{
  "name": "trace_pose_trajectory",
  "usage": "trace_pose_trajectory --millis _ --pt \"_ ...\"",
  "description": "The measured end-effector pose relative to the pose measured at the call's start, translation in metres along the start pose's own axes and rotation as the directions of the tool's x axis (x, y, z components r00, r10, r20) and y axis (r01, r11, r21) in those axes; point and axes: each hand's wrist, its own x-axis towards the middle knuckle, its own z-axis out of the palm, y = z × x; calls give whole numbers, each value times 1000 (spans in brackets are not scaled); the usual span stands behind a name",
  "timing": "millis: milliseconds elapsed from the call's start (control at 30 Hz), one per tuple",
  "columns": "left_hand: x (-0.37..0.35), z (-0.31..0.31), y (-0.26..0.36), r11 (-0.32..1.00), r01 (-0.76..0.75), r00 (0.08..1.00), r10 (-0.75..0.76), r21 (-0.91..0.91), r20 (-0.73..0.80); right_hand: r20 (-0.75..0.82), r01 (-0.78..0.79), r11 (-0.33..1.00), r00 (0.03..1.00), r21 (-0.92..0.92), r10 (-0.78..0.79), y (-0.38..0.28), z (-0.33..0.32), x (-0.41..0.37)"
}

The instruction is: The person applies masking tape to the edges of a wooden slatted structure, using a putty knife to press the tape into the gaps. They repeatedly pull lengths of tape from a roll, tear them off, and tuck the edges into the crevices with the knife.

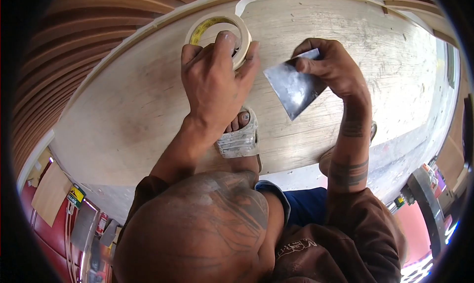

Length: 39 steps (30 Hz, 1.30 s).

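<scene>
My left hand (217, 80) grips a roll of masking tape (242, 38) at the upper middle, its fingers over the ring and through its hole. A loose white strip of tape (249, 0) trails up from the roll. To the right, my right hand (331, 65) pinches a thin, shiny metal sheet (296, 88) between thumb and fingers. The sheet is tilted, with one corner pointing down. Both hands are above a pale wooden board (163, 85), apart from each other.
A foot in a white-smeared sandal (239, 141) rests on the board below my left hand. Curved wooden slats (84, 31) line the upper left, behind the board's raised edge. Shelves and tools stand at the lower right; a fire extinguisher (101, 223) is at the lower left.
</scene>
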Motion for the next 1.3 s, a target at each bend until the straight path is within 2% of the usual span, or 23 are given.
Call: trace_pose_trajectory --millis 33,67,133,167,267,333,400,433,467,533,567,667,700,767,800,867,1000,1033,1167,1233,1300 --pt "1 -2 1 1000 -2 1000 2 7 12 39 13 1000 999 -29 -12 -3 -7 -3" --pt "1 -3 1 1000 -4 1000 4 15 24 61 37 999 997 38 -40 -6 -11 -8" --pt "2 -2 1 1000 -7 1000 6 10 20 10 125 989 992 83 -127 -12 -19 -18" --pt "2 -2 1 1000 -9 1000 9 6 17 27 234 956 970 176 -242 -10 -25 -18" --pt "2 -1 2 1000 -16 1000 16 -9 -1 -233 373 870 922 322 -309 -16 -27 -24" --pt "1 0 1 1000 -14 1000 14 -8 1 -469 532 795 803 290 -366 -20 -17 -23" --pt "1 0 2 1000 -13 1000 14 -8 4 -615 678 728 620 107 -487 -18 -4 -11" --pt "1 0 3 1000 -11 1000 11 -4 10 -655 693 721 558 29 -510 -19 4 -8" --pt "2 -1 4 1000 -9 1000 9 0 16 -657 695 714 500 -84 -564 -18 15 -6" --pt "2 0 4 1000 -17 1000 17 0 13 -551 658 627 366 -417 -750 -7 19 3" --pt "2 0 3 1000 -26 1000 26 1 11 -474 638 487 210 -596 -855 -3 24 9" --pt "1 0 3 1000 -25 1000 25 5 11 -389 402 400 111 -824 -914 -8 41 11" --pt "1 0 2 1000 -25 1000 25 6 13 -391 403 401 112 -823 -914 -4 41 14" --pt "1 0 3 1000 -26 1000 26 5 13 -502 681 440 121 -585 -856 6 41 23" --pt "0 0 4 1000 -27 1000 27 5 13 -503 681 440 120 -586 -856 5 43 23" --pt "1 -1 4 1000 -25 999 25 11 24 -491 545 468 114 -696 -864 3 51 25" --pt "0 1 5 1000 -13 1000 13 2 23 -466 502 427 54 -752 -883 0 57 42" --pt "0 2 5 1000 -17 1000 17 -6 18 -444 423 369 -90 -828 -892 -11 64 43" --pt "-1 2 3 999 -37 999 37 -4 10 -481 465 413 -32 -783 -876 -6 66 49" --pt "-1 2 3 999 -38 999 38 -8 5 -423 346 367 -100 -863 -901 -5 65 53" --pt "-1 3 4 999 -39 999 39 -14 0 -430 349 370 -111 -861 -896 -3 69 57"
